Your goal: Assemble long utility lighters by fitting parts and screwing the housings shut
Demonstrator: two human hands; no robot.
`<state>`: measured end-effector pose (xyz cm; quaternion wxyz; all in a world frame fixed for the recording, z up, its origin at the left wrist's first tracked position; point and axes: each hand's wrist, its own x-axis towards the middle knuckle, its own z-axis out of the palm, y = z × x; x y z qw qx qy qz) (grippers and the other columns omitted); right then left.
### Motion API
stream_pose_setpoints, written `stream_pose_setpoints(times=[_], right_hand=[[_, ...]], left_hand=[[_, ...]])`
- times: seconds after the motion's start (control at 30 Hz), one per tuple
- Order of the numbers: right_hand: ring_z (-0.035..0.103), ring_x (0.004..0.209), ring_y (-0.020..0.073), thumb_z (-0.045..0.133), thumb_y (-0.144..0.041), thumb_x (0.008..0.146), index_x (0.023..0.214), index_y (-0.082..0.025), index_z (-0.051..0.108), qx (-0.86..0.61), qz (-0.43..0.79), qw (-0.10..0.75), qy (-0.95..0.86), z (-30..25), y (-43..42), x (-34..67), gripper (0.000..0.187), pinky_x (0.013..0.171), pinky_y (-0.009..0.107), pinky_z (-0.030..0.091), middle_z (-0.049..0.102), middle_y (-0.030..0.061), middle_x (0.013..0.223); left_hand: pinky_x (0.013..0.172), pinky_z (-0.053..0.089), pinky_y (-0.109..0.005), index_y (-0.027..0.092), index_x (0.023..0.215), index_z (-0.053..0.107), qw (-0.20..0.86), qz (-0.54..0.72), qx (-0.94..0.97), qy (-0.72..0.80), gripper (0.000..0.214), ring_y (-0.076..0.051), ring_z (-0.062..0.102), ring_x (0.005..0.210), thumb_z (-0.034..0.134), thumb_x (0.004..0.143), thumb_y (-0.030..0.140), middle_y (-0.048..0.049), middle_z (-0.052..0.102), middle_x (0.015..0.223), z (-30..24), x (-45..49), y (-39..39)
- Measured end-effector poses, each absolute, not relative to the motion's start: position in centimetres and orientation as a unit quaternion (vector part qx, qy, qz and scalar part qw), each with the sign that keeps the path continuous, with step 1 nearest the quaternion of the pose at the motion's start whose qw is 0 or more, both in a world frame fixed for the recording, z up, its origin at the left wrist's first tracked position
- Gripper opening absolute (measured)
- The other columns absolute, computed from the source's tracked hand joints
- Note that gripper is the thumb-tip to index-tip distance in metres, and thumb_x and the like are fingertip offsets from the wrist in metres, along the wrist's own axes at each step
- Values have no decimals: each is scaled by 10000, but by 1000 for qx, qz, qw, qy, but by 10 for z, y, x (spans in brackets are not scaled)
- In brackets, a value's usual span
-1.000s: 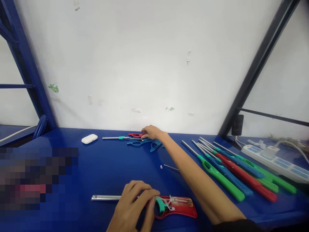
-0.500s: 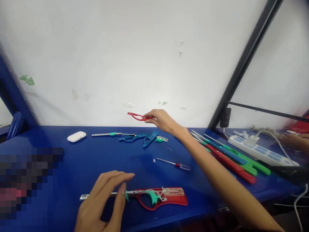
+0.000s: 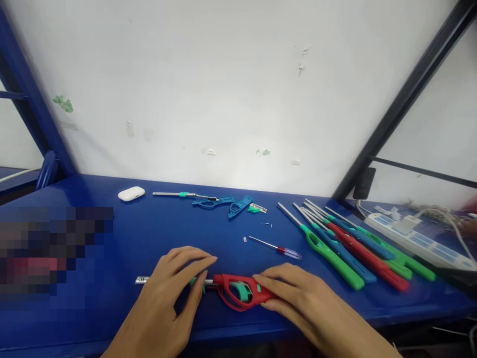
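A red long-nosed gas lighter [image 3: 242,304] lies near the table's front edge, with a green trigger and a metal tube [image 3: 140,280] pointing left. My left hand [image 3: 167,293] curls over the tube, thumb and fingers around the part by the green collar. With my right hand [image 3: 301,293] I grip the upper red handle half from the right, at its rear end. That half sits over the lower one, so the wires and fuel tank are hidden. Whether the two halves are fully seated I cannot tell.
Behind lie a screwdriver [image 3: 278,247], a dismantled blue lighter [image 3: 214,202], a loose blue half [image 3: 240,206] and tiny parts. Several coloured lighters [image 3: 346,243] are piled at right beside a power strip [image 3: 425,241]. A white case [image 3: 131,193] sits at back left.
My right hand has brought the red handle half down from above the table's back onto the lower half. My left hand stays at the tube. The view has shifted slightly.
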<state>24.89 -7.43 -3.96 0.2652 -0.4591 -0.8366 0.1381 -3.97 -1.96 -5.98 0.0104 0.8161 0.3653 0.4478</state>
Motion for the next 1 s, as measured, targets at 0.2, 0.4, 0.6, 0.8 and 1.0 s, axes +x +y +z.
stream_pose_setpoints(times=[0.2, 0.4, 0.6, 0.8, 1.0], right_hand=[[738, 1175, 215, 558, -326, 1092, 1435, -413, 658, -443, 161, 272, -839, -44, -74, 252, 368, 996, 297, 642, 755, 18, 1294], [735, 1172, 216, 563, -310, 1084, 1420, -405, 673, -455, 147, 261, -839, -43, -73, 250, 366, 990, 292, 642, 746, 19, 1302], [679, 1263, 201, 524, -325, 1108, 1447, -354, 650, -484, 195, 201, -829, -25, -80, 244, 363, 1104, 298, 566, 686, 25, 1391], [648, 1320, 185, 496, -310, 1118, 1525, -415, 553, -515, 142, 178, -826, -26, -76, 253, 424, 1142, 317, 535, 638, 2, 1461], [754, 1116, 191, 381, -220, 1120, 1481, -236, 608, -534, 67, 231, -811, -18, -69, 257, 426, 930, 275, 633, 667, 116, 1328]], left_hand=[[944, 556, -322, 332, 1177, 721, 18, 420, 836, 354, 186, -179, 697, 1035, 603, 1043, 280, 37, 762, 1109, -64, -40, -21], [921, 546, -323, 332, 1201, 716, 26, 412, 852, 322, 216, -162, 708, 977, 599, 1048, 235, 48, 769, 1074, -65, -38, -20], [953, 539, -315, 326, 1193, 717, 44, 415, 846, 333, 215, -163, 688, 1010, 591, 1052, 224, 36, 758, 1089, -66, -40, -22], [985, 548, -349, 344, 1370, 647, 30, 399, 840, 366, 323, -196, 681, 1090, 598, 1055, 288, 21, 755, 1181, -68, -40, -25], [980, 529, -447, 322, 1258, 719, 38, 370, 854, 363, 244, -230, 710, 1030, 579, 1059, 303, 1, 768, 1127, -63, -31, -16]])
